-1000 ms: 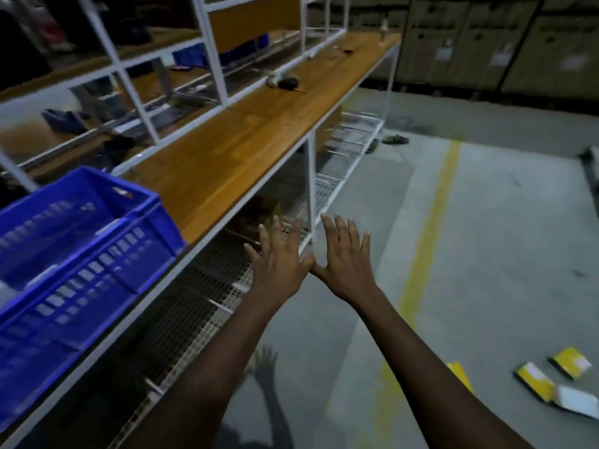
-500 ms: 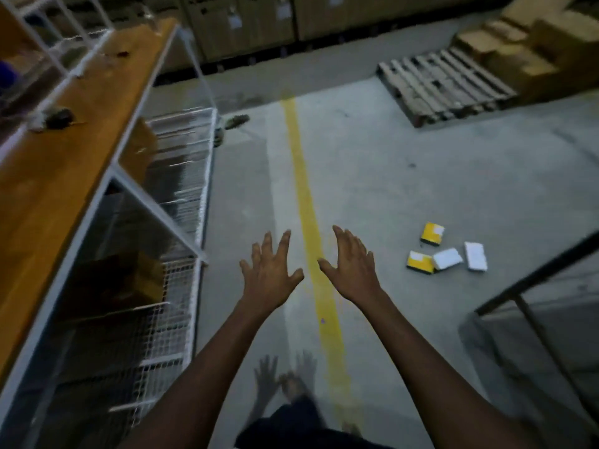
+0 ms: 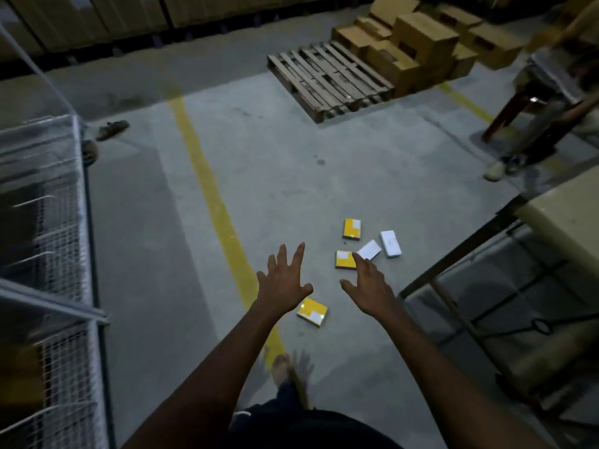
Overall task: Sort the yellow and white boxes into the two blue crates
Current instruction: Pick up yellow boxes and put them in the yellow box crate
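Observation:
Several small boxes lie on the grey floor. One yellow box (image 3: 313, 312) lies between my forearms, a second yellow box (image 3: 345, 259) sits just beyond my right fingertips, and a third yellow box (image 3: 351, 228) is farther off. Two white boxes (image 3: 369, 249) (image 3: 390, 243) lie to the right of them. My left hand (image 3: 282, 281) and my right hand (image 3: 368, 284) are stretched out over the floor, fingers spread, holding nothing. No blue crate is in view.
A wire-mesh rack (image 3: 55, 241) stands at the left. A yellow floor line (image 3: 210, 192) runs past it. A wooden pallet (image 3: 327, 79) and cardboard cartons (image 3: 421, 43) sit at the back. A table with a dark frame (image 3: 486, 241) is at the right, and another person's legs (image 3: 531, 137) beyond it.
My view has swung right, away from the rack and the blue crate, onto the floor. The boxes now lie nearer my hands, and the nearest yellow box has come into view. Both hands stay spread.

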`<state>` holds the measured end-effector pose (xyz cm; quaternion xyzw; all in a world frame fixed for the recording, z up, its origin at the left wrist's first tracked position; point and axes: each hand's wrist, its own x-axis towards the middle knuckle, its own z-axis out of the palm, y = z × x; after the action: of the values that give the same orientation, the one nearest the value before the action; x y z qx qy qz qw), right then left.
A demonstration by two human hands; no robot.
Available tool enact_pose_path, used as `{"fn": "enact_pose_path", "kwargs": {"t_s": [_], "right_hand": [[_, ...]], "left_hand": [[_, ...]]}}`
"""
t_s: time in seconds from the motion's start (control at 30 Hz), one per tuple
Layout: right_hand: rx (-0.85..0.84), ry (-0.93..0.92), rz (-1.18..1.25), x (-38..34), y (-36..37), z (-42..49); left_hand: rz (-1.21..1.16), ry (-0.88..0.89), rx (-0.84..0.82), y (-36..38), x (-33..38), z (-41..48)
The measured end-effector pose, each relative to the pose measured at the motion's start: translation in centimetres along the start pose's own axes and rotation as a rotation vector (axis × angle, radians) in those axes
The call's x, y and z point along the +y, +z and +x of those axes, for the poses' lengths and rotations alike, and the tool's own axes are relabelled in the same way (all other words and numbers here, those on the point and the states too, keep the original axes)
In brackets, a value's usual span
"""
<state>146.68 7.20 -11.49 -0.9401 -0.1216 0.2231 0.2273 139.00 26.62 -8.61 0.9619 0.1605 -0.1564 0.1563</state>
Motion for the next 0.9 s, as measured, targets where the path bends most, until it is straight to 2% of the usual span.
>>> {"fn": "enact_pose_path", "kwargs": {"t_s": [0.17,0.5,0.7,0.9], "right_hand": [[-0.049,0.087,-0.07,0.2,-1.2,5.1],[-0.115,-0.014,-0.103,0.7,-4.2,15.0],[-0.233,-0.162,-0.191,2.9,-6.1,24.1],[-0.382,-0.337,-0.297,6.2,-6.0,32.9]], "left_hand": [[-0.079,-0.012,-0.066,-0.6,-1.3,6.3],[-0.275,-0.207,-0.04,-1.3,-0.8,15.6],[-0.43,-0.471,0.023,1.3,2.3,19.6],[-0.689,-0.866,0.117,6.8,6.8,24.6]]}}
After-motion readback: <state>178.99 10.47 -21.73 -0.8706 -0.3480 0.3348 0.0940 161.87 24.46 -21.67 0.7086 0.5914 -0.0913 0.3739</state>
